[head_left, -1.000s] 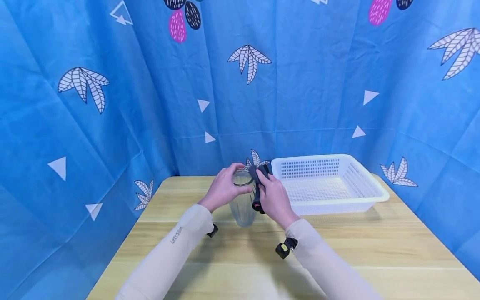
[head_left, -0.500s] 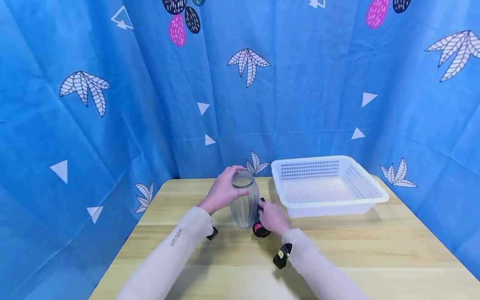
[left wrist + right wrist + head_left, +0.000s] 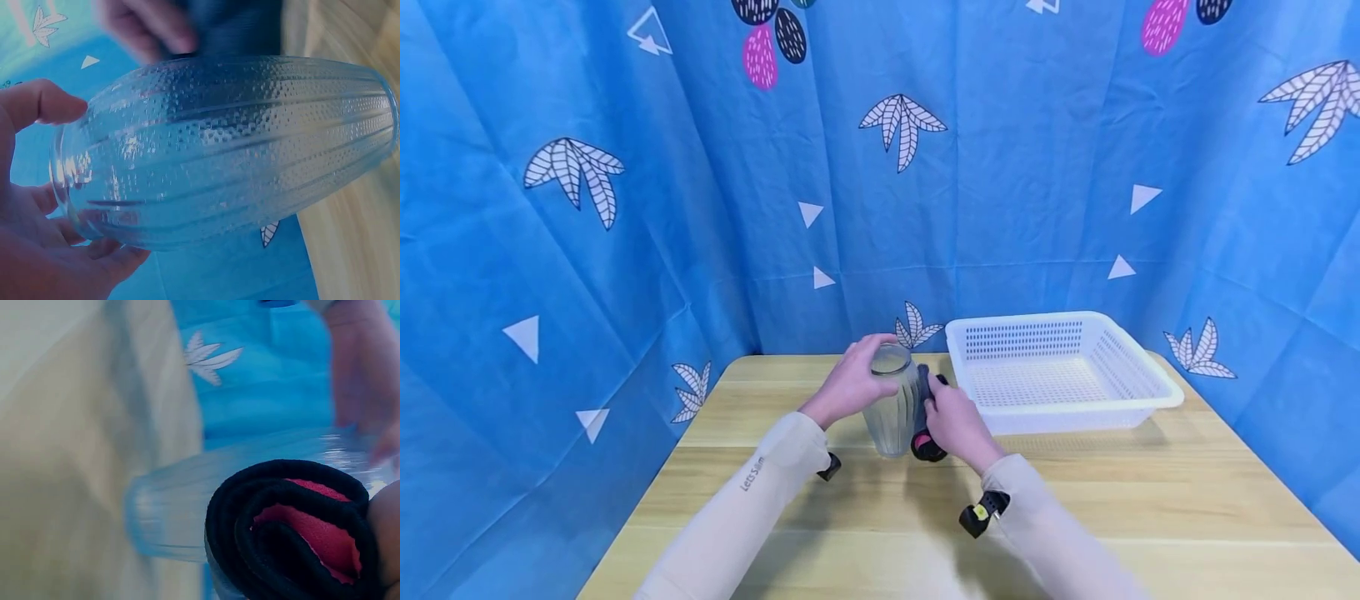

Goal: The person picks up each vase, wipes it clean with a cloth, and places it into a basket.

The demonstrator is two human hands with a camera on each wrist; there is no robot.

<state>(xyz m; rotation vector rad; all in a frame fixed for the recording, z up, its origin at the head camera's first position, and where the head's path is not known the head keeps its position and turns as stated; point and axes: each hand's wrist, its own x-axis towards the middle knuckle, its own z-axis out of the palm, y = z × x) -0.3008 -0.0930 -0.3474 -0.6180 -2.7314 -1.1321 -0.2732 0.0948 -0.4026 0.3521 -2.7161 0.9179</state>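
Gripping the ribbed glass vase (image 3: pixel 889 421) near its rim, the left hand (image 3: pixel 853 385) curls thumb and fingers round it, upright on the bench (image 3: pixel 850 542). The right hand (image 3: pixel 958 423) clasps a rolled black cloth (image 3: pixel 290 528), pink inside, at the vase's side, near a white basket (image 3: pixel 1067 408).

- I've got a pale wood-grain table (image 3: pixel 1150 500), rounded far corners.
- Ribbed clear glass vase (image 3: pixel 891 421) upright on it, toward the back.
- White perforated basket (image 3: pixel 1060 419) (shallow, looks plastic to me) on it, right of the vase, apart, near the far edge.
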